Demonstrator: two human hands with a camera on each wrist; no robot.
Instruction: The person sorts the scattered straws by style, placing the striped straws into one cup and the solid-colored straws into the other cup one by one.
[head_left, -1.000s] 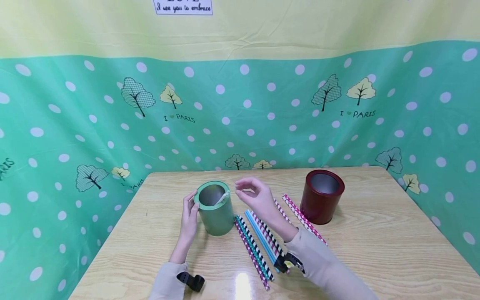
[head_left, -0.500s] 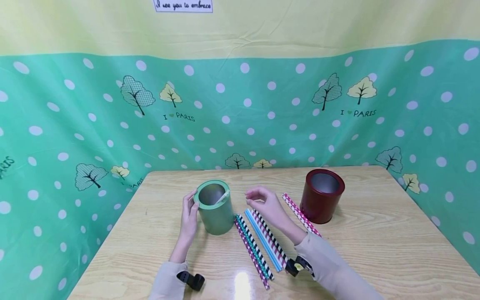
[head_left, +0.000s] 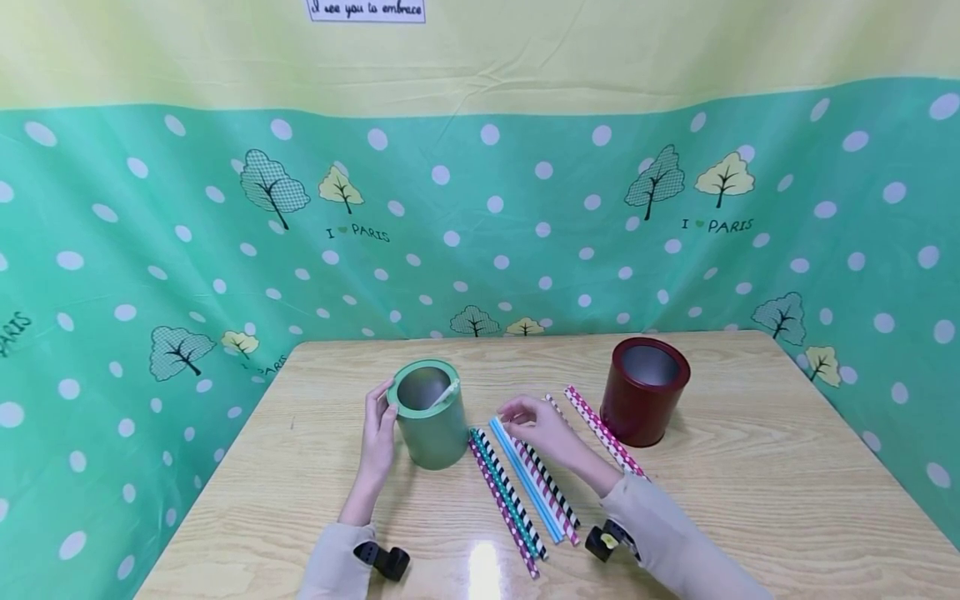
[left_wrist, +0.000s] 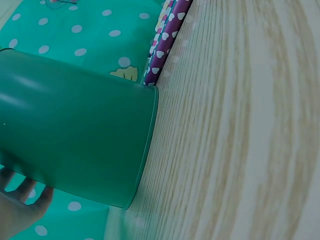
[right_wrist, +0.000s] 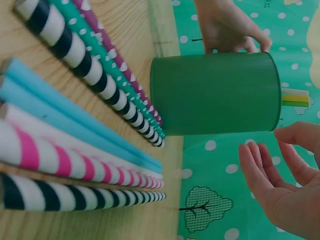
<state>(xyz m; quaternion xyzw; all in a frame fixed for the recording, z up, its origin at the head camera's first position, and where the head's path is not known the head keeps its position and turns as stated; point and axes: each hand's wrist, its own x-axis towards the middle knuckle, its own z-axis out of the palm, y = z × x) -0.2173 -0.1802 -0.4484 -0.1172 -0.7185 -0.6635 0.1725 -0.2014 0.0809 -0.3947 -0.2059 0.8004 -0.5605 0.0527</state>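
The left hand (head_left: 377, 437) rests against the left side of the green can (head_left: 429, 414), fingers laid on its wall more than wrapped round it, apparently to steady the upright can near the table's middle. A pale straw (head_left: 446, 393) leans inside against its right rim. The right hand (head_left: 542, 426) hovers released, fingers loosely bent and holding nothing, its tips just over the far ends of the paper straws (head_left: 525, 483), which lie side by side in a row slanting toward the near edge, just right of the can. Two more pink-patterned straws (head_left: 600, 433) lie further right, beside the red can (head_left: 644, 391). Nothing stands between the right hand and the row on the wooden table (head_left: 787, 492).
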